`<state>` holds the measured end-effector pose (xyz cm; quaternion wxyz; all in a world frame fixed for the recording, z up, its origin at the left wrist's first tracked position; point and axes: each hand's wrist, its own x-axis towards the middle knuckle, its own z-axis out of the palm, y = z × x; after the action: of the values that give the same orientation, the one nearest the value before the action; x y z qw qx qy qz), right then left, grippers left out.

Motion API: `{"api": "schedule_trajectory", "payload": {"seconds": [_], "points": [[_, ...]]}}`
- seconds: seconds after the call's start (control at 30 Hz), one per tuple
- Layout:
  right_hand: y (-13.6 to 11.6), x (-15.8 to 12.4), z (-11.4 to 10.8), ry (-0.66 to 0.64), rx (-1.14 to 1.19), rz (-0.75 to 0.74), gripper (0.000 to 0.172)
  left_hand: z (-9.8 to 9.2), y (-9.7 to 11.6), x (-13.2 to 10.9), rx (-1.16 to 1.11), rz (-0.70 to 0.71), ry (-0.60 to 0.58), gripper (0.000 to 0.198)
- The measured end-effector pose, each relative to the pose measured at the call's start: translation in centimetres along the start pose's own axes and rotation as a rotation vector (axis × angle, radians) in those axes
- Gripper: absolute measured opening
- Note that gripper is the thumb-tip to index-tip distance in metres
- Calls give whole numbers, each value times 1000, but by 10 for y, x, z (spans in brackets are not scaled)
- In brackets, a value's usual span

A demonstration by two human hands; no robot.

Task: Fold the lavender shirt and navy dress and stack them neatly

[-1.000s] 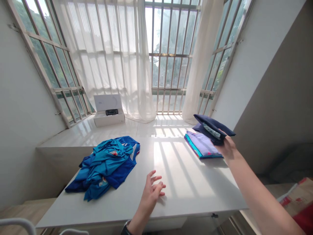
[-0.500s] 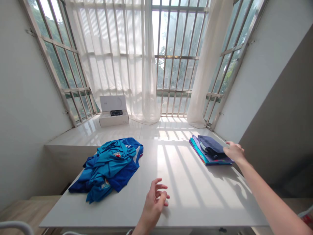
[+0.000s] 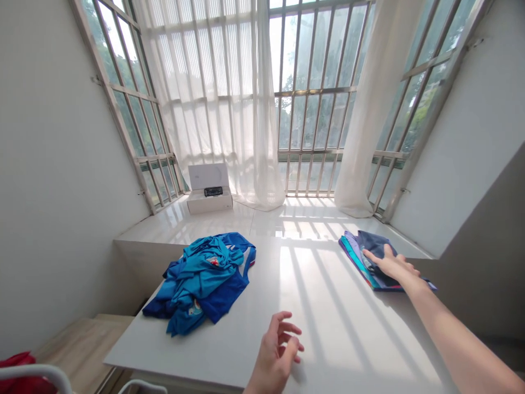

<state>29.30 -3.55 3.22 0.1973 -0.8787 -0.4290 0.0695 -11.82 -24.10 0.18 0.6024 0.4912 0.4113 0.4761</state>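
On the right of the white table, my right hand (image 3: 394, 265) rests palm down over a stack of folded clothes (image 3: 361, 265), its fingers spread on the dark navy garment (image 3: 371, 242) at the top. Purple and turquoise layers show along the stack's left edge. My left hand (image 3: 283, 347) hovers near the table's front, fingers loosely curled and apart, with nothing in it. To its left lies a crumpled heap of blue clothes: a teal shirt (image 3: 205, 273) sits on top of a darker blue garment (image 3: 223, 301) with white trim.
The white table (image 3: 320, 361) meets a window ledge (image 3: 262, 219) at the back. An opened white box (image 3: 210, 204) with a dark object (image 3: 213, 191) inside stands there, near sheer curtains (image 3: 256, 137). A white chair rail (image 3: 36, 372) and red cloth (image 3: 18, 359) are at lower left.
My right hand has moved from the stack's right edge onto its top. The view has shifted, so everything sits further right. My left hand stays empty over the table.
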Motion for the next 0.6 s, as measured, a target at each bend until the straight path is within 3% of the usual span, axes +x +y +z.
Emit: {"api": "schedule_trajectory", "payload": {"seconds": [0.07,0.13,0.23,0.37,0.5,0.6], "points": [[-2,-2,-5,-16,-42,9,110,0,1,0,28,0,-25,51],[-10,-9,-12,58,-101,-60,100,-1,1,0,61,9,-43,50],[-34,-31,-20,225,-84,-300,80,-3,-4,-1,105,50,-61,49],[-88,-89,-19,358,238,-625,61,0,-11,-2,170,106,-56,44],[-136,-160,8,400,558,-887,50,3,-5,-7,287,200,-13,37],[-148,-198,45,308,635,-1049,40,-19,18,-6,608,413,2,33]]}}
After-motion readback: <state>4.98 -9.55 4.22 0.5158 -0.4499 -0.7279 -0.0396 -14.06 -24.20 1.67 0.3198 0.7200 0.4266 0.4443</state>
